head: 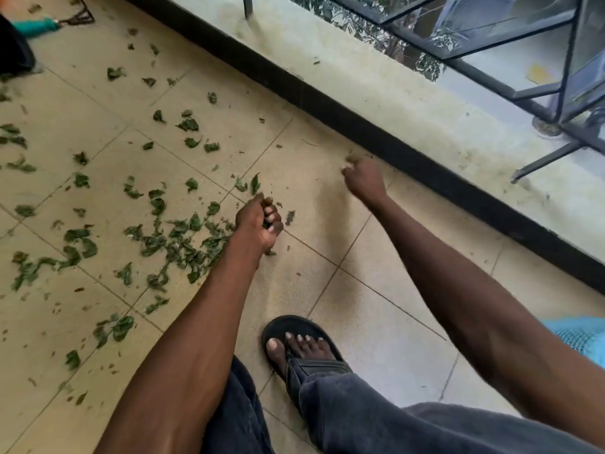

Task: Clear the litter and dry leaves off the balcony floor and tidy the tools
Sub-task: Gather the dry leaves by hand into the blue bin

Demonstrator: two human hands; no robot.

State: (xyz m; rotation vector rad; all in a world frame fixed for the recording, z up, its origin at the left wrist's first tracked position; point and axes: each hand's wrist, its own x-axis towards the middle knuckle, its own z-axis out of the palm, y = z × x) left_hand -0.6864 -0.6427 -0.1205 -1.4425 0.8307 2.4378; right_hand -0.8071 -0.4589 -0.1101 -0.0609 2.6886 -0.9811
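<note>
Green leaf scraps (176, 247) are still littering most of the tiled floor (376, 306), thickest just left of the left hand (258, 221); too many to count, dozens at least. The strip of tiles under the right arm, up to the black skirting (360, 126), is looking nearly clean, so I'm judging the job at maybe a third done.

The left hand is gripping a small bunch of leaves, fingers curled tight around it. The right hand (363, 178) is curling near the skirting with something pale and small at the fingertips; can't tell what.

One tool is showing: a teal-handled hand rake (49, 24), top left, not yet tidied. One sandalled foot (301, 345) is planted on the tiles.
</note>
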